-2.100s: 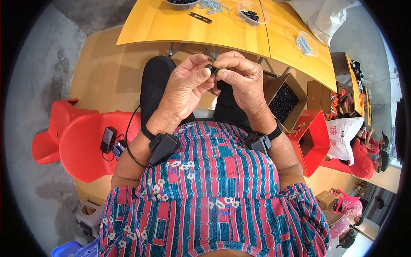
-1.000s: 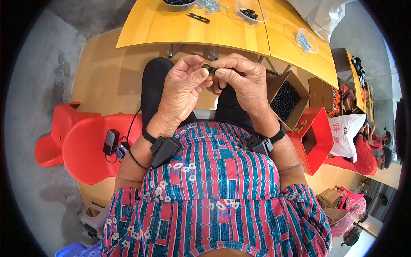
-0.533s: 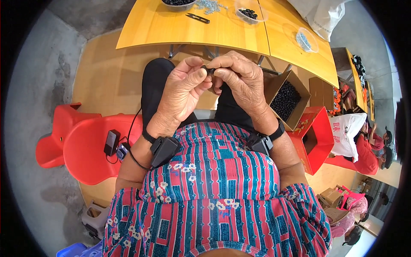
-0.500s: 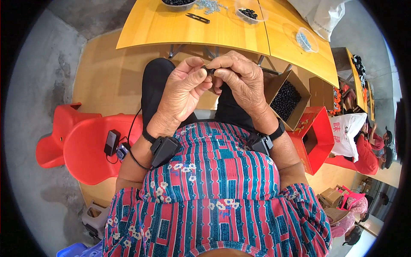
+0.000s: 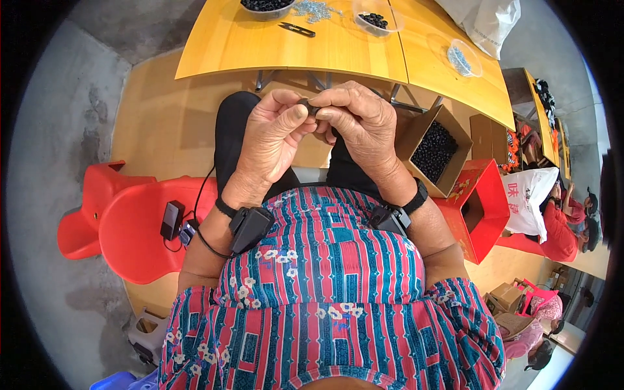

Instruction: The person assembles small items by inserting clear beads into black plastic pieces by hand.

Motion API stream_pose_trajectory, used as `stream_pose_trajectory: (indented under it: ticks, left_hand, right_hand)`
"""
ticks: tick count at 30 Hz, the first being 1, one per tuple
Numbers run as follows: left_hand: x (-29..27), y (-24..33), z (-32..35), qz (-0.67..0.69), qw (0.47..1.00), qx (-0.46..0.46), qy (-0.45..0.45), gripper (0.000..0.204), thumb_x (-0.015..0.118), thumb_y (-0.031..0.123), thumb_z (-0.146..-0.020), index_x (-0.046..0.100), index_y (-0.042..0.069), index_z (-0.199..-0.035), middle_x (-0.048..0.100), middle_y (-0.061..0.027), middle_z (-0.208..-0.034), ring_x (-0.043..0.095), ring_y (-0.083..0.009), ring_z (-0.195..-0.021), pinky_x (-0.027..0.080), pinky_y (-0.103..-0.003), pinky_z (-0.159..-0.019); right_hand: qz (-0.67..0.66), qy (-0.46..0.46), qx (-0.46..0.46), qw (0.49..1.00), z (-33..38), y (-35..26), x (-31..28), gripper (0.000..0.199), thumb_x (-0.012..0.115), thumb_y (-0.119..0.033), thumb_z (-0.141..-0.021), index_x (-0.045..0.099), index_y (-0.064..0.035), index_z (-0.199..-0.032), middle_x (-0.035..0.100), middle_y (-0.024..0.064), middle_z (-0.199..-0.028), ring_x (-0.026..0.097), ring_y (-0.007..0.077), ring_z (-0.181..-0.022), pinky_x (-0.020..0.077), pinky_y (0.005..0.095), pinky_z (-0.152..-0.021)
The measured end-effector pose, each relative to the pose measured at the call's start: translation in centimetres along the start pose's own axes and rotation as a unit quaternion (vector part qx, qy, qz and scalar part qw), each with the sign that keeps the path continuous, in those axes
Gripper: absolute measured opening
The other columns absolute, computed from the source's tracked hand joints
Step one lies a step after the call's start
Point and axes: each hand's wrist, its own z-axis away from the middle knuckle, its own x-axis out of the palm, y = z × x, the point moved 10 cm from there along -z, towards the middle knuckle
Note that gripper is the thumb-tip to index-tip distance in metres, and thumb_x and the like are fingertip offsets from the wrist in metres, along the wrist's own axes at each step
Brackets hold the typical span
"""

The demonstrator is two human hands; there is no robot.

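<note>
Ahead, a yellow desk [image 5: 260,55] spans the upper view. Below its right side stands an open cardboard box [image 5: 411,135] holding many small black bits [image 5: 434,153]. Nearer, the left hand [image 5: 268,140] and right hand [image 5: 365,127] meet in mid-air, short of the desk's edge. Thread snips [image 5: 298,29] lie on the desk. Smallest is a dark rounded piece [image 5: 306,104], pinched by the fingers of both hands. Being tiny and mostly covered, it could slip if either pinch loosens or pushes unevenly, probably missing the desk.
</note>
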Motion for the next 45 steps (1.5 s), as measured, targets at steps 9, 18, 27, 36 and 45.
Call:
stream_pose_trajectory:
  ticks: [9, 18, 27, 36, 45]
  left_hand:
    - [0.1, 0.3, 0.1, -0.030, 0.999, 0.022, 0.009, 0.019, 0.060, 0.005, -0.086, 0.060, 0.004, -0.105, 0.065, -0.0094, -0.094, 0.065, -0.0154, -0.085, 0.056, -0.024, -0.075]
    - [0.8, 0.7, -0.6, -0.060, 0.998, 0.016, -0.008, 0.042, 0.061, 0.008, -0.087, 0.044, 0.003, -0.125, 0.061, -0.0107, -0.103, 0.063, -0.0120, -0.081, 0.055, -0.023, -0.074]
    - [0.3, 0.6, -0.4, -0.056, 0.998, 0.004, 0.014, 0.034, 0.059, 0.008, -0.088, 0.050, 0.001, -0.120, 0.061, -0.0110, -0.107, 0.064, -0.0141, -0.085, 0.056, -0.027, -0.077]
    - [0.3, 0.4, -0.5, -0.039, 0.999, 0.010, 0.007, 0.031, 0.058, 0.007, -0.089, 0.052, 0.001, -0.118, 0.061, -0.0106, -0.106, 0.064, -0.0138, -0.085, 0.056, -0.026, -0.077]
    - [0.5, 0.1, -0.2, -0.015, 1.000, 0.009, 0.023, 0.029, 0.056, 0.010, -0.090, 0.051, 0.003, -0.118, 0.060, -0.0092, -0.104, 0.061, -0.0152, -0.092, 0.053, -0.025, -0.082]
  right_hand:
    - [-0.158, -0.033, 0.131, 0.978, 0.1, 1.9, 0.6, 0.022, 0.065, -0.002, -0.081, 0.062, 0.0036, -0.102, 0.062, 0.0036, -0.082, 0.062, 0.0093, -0.074, 0.0528, 0.0206, -0.065]
    - [0.005, -0.105, 0.055, 0.993, -0.8, 0.7, 1.1, 0.024, 0.061, -0.003, -0.085, 0.061, 0.0004, -0.109, 0.054, 0.0027, -0.080, 0.059, 0.0084, -0.066, 0.0474, 0.0197, -0.051]
    - [0.117, -0.129, 0.044, 0.984, -1.0, -0.4, 1.7, 0.026, 0.060, -0.011, -0.082, 0.061, -0.0082, -0.108, 0.052, 0.0084, -0.074, 0.055, 0.0212, -0.073, 0.0454, 0.0306, -0.065]
    - [0.112, -0.133, 0.057, 0.983, -1.2, 0.2, 1.6, 0.025, 0.059, -0.013, -0.083, 0.061, -0.0082, -0.108, 0.053, 0.0087, -0.076, 0.055, 0.0221, -0.073, 0.0449, 0.0306, -0.066]
    - [-0.081, 0.005, 0.106, 0.991, -0.2, 1.1, 0.8, 0.018, 0.063, -0.003, -0.083, 0.063, -0.0016, -0.101, 0.060, 0.0042, -0.074, 0.056, 0.0070, -0.060, 0.0463, 0.0181, -0.054]
